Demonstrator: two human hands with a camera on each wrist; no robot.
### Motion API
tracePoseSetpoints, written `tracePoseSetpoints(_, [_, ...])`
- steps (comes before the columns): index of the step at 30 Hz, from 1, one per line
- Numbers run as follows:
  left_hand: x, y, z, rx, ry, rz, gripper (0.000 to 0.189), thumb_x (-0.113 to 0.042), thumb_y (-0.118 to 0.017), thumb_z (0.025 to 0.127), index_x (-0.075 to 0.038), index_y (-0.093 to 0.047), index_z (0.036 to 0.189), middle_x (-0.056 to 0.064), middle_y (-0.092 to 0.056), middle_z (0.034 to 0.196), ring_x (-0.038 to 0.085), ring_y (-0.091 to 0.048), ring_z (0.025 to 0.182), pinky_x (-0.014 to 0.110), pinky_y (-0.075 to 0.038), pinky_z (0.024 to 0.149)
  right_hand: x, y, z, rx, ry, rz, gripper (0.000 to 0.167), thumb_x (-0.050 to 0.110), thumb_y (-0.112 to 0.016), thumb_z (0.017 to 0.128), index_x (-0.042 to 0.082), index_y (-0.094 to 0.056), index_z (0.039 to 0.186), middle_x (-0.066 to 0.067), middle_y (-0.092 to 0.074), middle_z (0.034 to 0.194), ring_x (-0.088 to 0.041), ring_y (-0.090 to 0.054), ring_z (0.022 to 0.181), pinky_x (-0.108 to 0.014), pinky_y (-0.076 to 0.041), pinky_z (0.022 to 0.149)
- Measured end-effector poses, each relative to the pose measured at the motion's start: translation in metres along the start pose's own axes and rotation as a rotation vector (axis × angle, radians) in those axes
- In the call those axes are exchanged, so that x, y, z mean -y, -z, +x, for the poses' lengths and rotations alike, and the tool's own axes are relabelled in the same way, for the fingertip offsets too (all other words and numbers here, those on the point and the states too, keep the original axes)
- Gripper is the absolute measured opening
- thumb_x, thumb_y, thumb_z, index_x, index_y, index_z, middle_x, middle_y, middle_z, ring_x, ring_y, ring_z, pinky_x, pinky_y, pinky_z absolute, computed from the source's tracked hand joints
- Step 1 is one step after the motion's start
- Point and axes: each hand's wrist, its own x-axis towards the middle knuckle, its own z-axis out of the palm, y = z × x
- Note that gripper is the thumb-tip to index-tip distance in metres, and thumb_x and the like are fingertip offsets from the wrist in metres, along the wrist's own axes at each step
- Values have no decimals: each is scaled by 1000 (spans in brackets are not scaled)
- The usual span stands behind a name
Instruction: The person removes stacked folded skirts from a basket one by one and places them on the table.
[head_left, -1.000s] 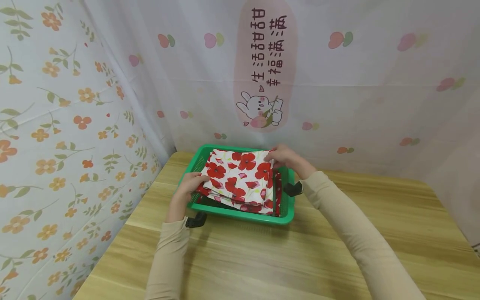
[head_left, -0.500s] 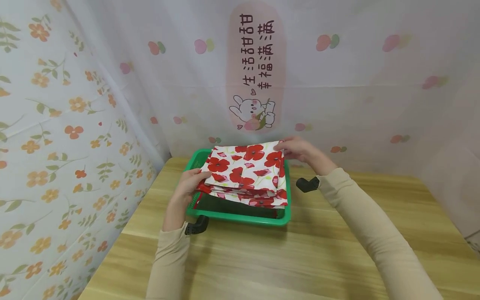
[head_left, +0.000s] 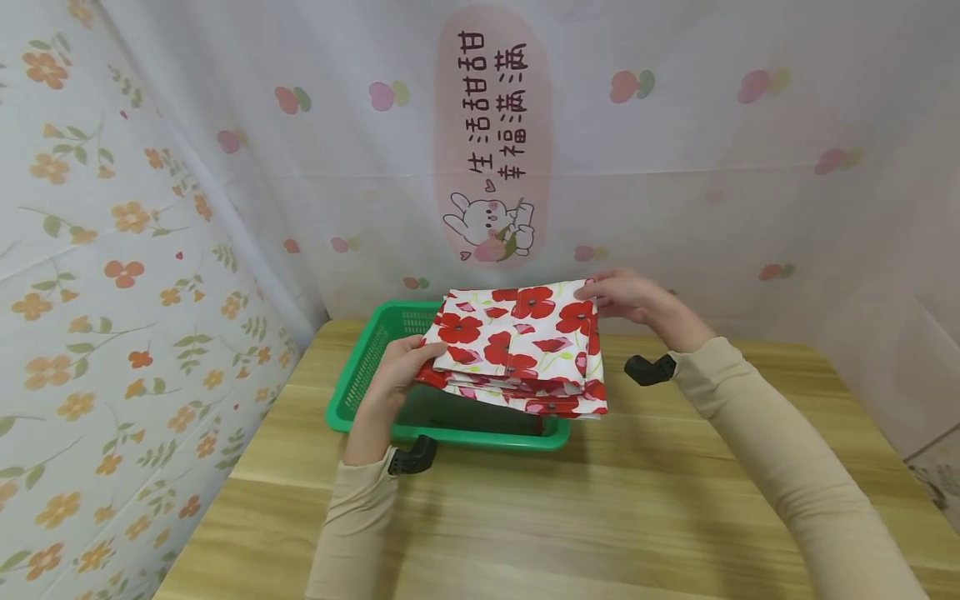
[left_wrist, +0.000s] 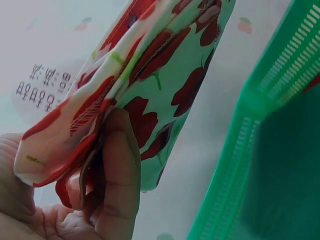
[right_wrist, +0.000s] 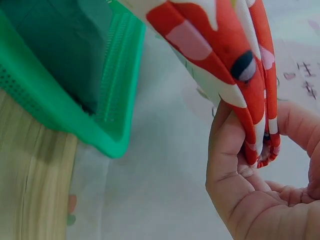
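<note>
A folded cloth with red poppies on white is held level over the right part of a green plastic basket. It is several layers thick. My left hand pinches its left edge, thumb on top; in the left wrist view the fingers curl beneath the fold. At the far right corner my right hand grips the cloth. The right wrist view shows the layers bunched between thumb and fingers. Dark green fabric lies in the basket, partly hidden by the cloth.
The basket stands on a wooden table near its back edge. Behind hangs a white curtain with printed fruit and writing; a floral curtain hangs at the left. Black wrist mounts stick out from both sleeves.
Both hands have lifted the folded cloth up out of the basket and shifted it right. More of the basket's left side and the dark green fabric inside now shows. The head view has turned slightly.
</note>
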Motion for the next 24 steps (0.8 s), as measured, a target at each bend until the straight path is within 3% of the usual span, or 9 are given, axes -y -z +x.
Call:
tracePoseSetpoints(14, [1, -46, 4, 51, -58, -31, 34, -13, -62, 88, 10, -59, 112, 0, -66, 72, 7, -62, 56, 19, -48, 57, -26, 50, -26, -16, 2, 84, 56, 22, -57, 93, -13, -34, 131, 2, -61, 92, -11, -62, 84, -25, -52, 78])
tracePoseSetpoints(24, [8, -87, 9, 106, -39, -53, 32, -15, -63, 88, 7, -61, 111, 7, -69, 80, 9, -64, 62, 21, -50, 62, -44, 84, -50, -60, -25, 39, 57, 26, -56, 94, -11, -34, 131, 5, -60, 92, -10, -60, 84, -25, -51, 79])
